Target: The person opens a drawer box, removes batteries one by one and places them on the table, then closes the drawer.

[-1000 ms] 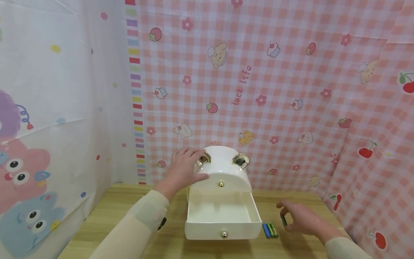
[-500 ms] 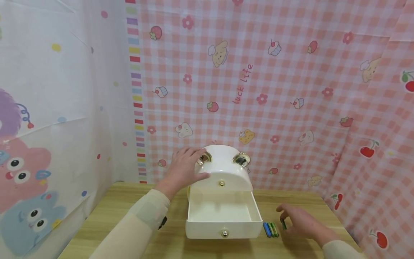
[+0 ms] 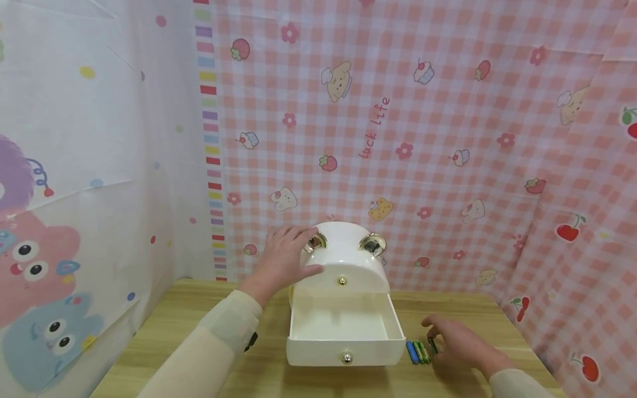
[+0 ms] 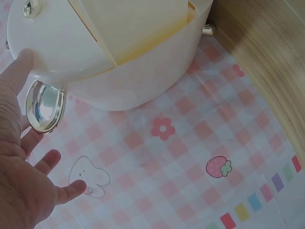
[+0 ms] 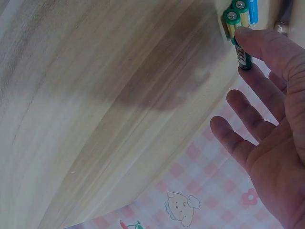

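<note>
A white storage box (image 3: pixel 343 243) with gold ear-like rings stands on the table, its lower drawer (image 3: pixel 346 354) pulled out and bare inside. My left hand (image 3: pixel 286 257) rests at the box's upper left; in the left wrist view its thumb touches the front, and a finger reaches behind the gold ring (image 4: pixel 46 106) while the others spread loosely. To the drawer's right, my right hand (image 3: pixel 463 342) pinches a dark battery (image 5: pixel 243 58) between thumb and index finger. Close beside it lie a blue battery (image 3: pixel 412 352) and green batteries (image 3: pixel 422 352) in a row.
The wooden table (image 3: pixel 199 331) holds the box near its back edge. A pink checked cloth (image 3: pixel 423 182) hangs behind, and a white cartoon cloth (image 3: pixel 99 166) hangs at the left. A small gold knob (image 3: pixel 342 281) sits on the box's upper front.
My right hand has moved slightly left with the dark battery, nearer the row of batteries. The left hand, box and drawer have stayed in place; the head view has shifted a little.
</note>
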### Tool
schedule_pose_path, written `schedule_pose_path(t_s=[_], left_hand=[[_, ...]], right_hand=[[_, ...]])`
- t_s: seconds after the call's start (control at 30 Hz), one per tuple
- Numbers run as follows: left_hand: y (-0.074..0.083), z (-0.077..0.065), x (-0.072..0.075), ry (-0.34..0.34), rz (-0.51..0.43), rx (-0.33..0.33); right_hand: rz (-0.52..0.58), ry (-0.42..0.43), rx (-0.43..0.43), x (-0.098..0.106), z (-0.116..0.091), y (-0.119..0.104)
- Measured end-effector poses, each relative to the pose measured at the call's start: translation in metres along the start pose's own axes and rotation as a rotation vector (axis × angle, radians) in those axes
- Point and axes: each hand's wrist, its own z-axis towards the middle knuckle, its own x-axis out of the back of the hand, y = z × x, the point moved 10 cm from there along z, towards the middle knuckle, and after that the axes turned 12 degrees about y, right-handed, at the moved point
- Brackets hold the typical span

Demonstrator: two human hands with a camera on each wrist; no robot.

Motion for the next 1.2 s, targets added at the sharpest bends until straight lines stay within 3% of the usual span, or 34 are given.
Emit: schedule_pose_path(t_s=[0.63,1.2], left_hand=[[-0.001,-0.001,-0.001,0.0,-0.012,0.006],[0.0,-0.001,-0.001,-0.008,-0.006,0.013]], right_hand=[[-0.017,-0.003,0.024,-0.012,0.002,0.01],[-0.007,-0.016,-0.023,-0.018,0.004,0.013]])
